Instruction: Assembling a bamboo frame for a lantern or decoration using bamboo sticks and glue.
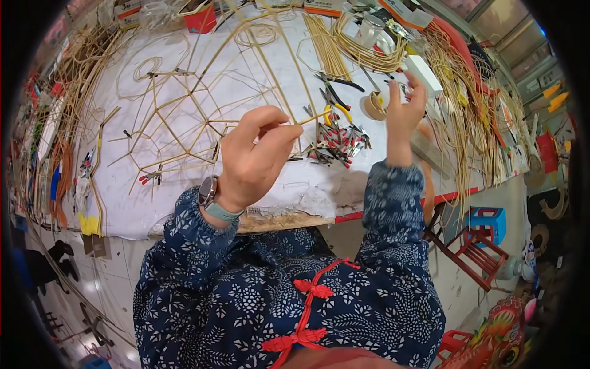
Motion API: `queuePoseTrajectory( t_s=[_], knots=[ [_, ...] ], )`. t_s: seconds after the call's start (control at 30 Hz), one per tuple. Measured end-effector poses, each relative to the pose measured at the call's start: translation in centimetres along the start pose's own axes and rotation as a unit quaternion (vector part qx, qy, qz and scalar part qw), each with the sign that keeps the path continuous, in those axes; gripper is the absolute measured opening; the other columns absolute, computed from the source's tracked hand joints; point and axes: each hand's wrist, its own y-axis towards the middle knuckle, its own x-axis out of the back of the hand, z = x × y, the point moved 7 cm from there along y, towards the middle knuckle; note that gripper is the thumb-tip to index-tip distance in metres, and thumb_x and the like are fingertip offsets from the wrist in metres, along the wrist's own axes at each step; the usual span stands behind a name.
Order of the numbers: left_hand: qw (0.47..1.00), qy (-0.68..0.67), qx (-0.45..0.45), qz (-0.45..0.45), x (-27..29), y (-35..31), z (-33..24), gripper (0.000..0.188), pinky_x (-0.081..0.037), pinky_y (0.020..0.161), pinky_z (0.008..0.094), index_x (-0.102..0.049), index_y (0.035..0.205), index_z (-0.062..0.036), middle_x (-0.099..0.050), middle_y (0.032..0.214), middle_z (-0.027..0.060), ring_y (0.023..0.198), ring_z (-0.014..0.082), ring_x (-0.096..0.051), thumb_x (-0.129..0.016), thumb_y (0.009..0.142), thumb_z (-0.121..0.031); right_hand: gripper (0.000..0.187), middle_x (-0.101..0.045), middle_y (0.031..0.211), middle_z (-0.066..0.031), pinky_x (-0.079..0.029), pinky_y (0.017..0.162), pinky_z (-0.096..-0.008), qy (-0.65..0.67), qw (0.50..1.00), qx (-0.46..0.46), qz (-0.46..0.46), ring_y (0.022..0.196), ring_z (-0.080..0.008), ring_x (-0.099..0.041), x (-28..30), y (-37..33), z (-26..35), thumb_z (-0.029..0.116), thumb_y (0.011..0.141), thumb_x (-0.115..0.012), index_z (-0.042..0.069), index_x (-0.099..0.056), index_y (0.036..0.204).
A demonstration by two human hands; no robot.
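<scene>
My left hand (pixel 258 157), wearing a watch, is closed in a pinch on a thin bamboo strip (pixel 318 116), whose end sticks out to the right past the fingertips. A wire-thin bamboo frame (pixel 192 92) of many-sided shapes stands on the table to the left of this hand, with small clips on some joints. My right hand (pixel 407 114) is raised with thumb and fingers apart, and nothing shows in it. Just left of it sits a roll of tape (pixel 373 106). Between the hands lie a pile of red-tipped clips (pixel 338 144), yellow-handled pliers (pixel 341 111) and black-handled pliers (pixel 341 81).
A white-covered table (pixel 178 215) carries a coil of cane strips (pixel 369 58), straight bamboo sticks (pixel 324 46), a white box (pixel 424 75) and a red box (pixel 200 18). Tangled strips (pixel 458 92) hang over its right side. A wooden chair (pixel 479 255) and blue stool (pixel 490 222) stand at right.
</scene>
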Motion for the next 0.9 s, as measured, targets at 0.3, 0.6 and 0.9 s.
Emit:
queuePoseTrajectory(
  t_s=[0.3, 0.6, 0.9],
  knots=[
    [0.999, -0.036, 0.001, 0.012, 0.3, -0.4, 0.3, 0.025, -0.051, 0.058, 0.0287, -0.067, 0.089, -0.0017, -0.058, 0.094, 0.0102, 0.069, 0.0192, -0.060, -0.067, 0.066, 0.007, 0.049, -0.059, 0.112, -0.0241, -0.042, 0.095, -0.0423, -0.159, 0.958, -0.200, 0.132, 0.108, -0.0358, -0.054, -5.0, -4.5, -20.5, 0.032, 0.077, -0.074, -0.007, -0.060, 0.105],
    [0.997, -0.070, 0.004, 0.023, 0.7, -1.0, 1.5, 0.027, -0.052, 0.061, 0.0287, -0.067, 0.092, -0.0029, -0.057, 0.096, 0.0101, 0.074, 0.0196, -0.060, -0.068, 0.066, 0.005, 0.037, -0.064, 0.094, -0.0124, -0.049, 0.072, -0.0249, 0.286, 0.905, -0.216, 0.228, 0.080, -0.0159, -0.062, 1.4, -3.3, 6.1, 0.011, 0.088, -0.060, -0.006, -0.047, 0.119],
    [0.993, -0.106, 0.019, 0.057, 0.6, -0.8, 2.1, 0.025, -0.052, 0.066, 0.0286, -0.069, 0.091, -0.0047, -0.056, 0.100, 0.0094, 0.078, 0.0183, -0.059, -0.069, 0.069, 0.006, 0.038, -0.065, 0.089, -0.0088, -0.047, 0.065, -0.0235, 0.179, 0.893, -0.109, 0.398, 0.074, -0.0120, -0.060, 2.5, -6.7, 14.8, 0.009, 0.078, -0.064, -0.004, -0.058, 0.114]
  ],
)
